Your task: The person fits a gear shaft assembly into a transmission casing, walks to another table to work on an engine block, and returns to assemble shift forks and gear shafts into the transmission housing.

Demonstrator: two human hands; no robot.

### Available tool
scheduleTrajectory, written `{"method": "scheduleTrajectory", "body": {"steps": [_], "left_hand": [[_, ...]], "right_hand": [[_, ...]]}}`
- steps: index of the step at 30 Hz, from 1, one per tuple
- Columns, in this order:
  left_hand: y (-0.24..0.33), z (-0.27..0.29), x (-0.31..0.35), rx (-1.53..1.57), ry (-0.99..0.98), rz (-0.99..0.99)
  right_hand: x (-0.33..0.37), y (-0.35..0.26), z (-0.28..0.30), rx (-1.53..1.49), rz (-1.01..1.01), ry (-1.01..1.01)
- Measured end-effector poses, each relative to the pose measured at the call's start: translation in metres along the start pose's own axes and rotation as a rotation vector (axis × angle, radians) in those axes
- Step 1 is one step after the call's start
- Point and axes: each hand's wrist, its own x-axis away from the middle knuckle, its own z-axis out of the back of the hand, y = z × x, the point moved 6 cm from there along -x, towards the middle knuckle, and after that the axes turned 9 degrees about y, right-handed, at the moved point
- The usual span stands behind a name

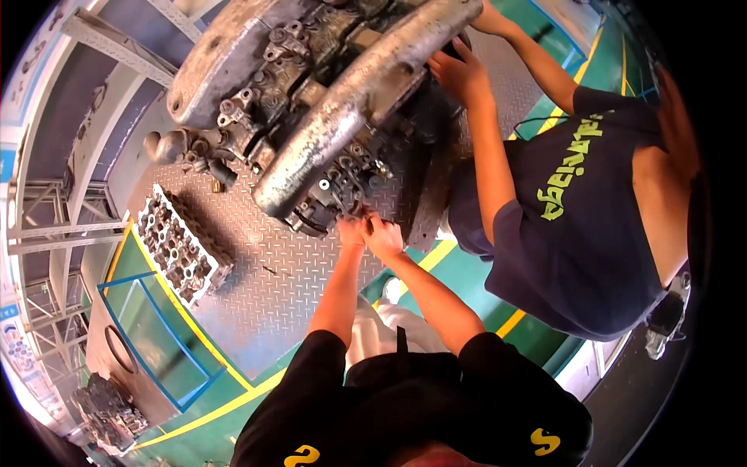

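A large metal engine (289, 87) is stood on a checkered steel surface (268, 292) at the far middle of the scene, with a long, rounded silver cover (350, 114) running along its right side. Just below the near end of that cover, the left hand (351, 232) and the right hand (384, 238) are brought close together against a cluster of small fittings (352, 170). Both are narrowed, with fingers curled; whether a small part or tool is gripped between them cannot be told, since the fingertips are partly hidden. The step in hand is judged to be close two-handed work on one fitting. For the next move, steady support from one hand and fine finger control from the other would seem to be called for, in a cramped space. Farther right, the engine is also being reached by a co-worker (572, 226), so pushes would best be kept gentle. To the left, a separate valve-studded metal block (177, 245) is laid on the same surface, well apart.
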Motion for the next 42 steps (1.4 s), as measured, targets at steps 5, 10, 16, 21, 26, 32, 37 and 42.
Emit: {"method": "scheduleTrajectory", "body": {"steps": [5,10,16,21,26,32,37,42], "left_hand": [[0.003,-0.009,0.005,-0.162,-0.068,-0.039],[0.01,0.004,-0.009,-0.065,0.098,-0.149],[0.0,0.003,-0.015,-0.127,0.004,-0.082],[0.019,0.015,-0.01,-0.194,-0.315,0.21],[0.028,0.051,0.006,-0.158,-0.303,0.469],[0.048,0.065,0.015,-0.006,-0.418,0.399],[0.011,0.116,0.037,-0.09,-0.455,0.462],[-0.04,0.192,0.018,-0.299,-0.435,0.46]], "right_hand": [[0.001,0.005,-0.003,-0.028,0.017,-0.011],[-0.001,0.007,-0.007,-0.031,0.074,0.046],[-0.009,-0.003,-0.006,-0.025,0.097,0.058],[-0.003,0.012,-0.007,0.058,0.012,-0.041],[0.007,-0.008,0.019,0.013,-0.141,-0.211],[0.003,-0.011,0.055,-0.058,-0.157,-0.378],[-0.034,-0.006,0.12,0.027,0.164,-0.401],[-0.09,0.032,0.153,0.199,0.201,-0.351]]}}
